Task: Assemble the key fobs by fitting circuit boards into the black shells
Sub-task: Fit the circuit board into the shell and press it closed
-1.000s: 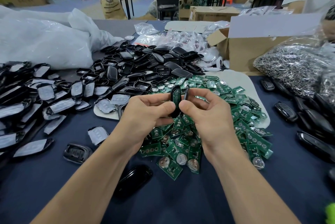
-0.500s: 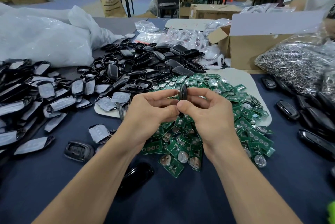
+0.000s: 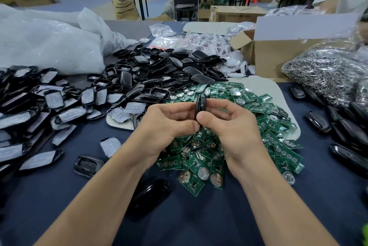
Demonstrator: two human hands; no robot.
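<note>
Fig. Both hands at the work pile. My left hand (image 3: 167, 122) and right hand (image 3: 229, 124) meet over the green circuit boards (image 3: 264, 104), thumbs and fingertips pinching one black shell (image 3: 200, 101), which is held upright and seen edge-on. My thumbs cover its lower half, so I cannot tell whether a board sits inside. Behind the hands lies a mound of empty shells (image 3: 159, 70). At left are shells with grey button pads (image 3: 53, 98) and a white plastic bag (image 3: 45, 46). At right a clear bag of metal rings (image 3: 326, 74) lies beside a cardboard box (image 3: 278, 56). My forearms hide part of the board heap and of a glossy fob (image 3: 149, 194) on the blue table (image 3: 199, 222). The dark fobs (image 3: 318, 122) at the right edge are cut off.
</note>
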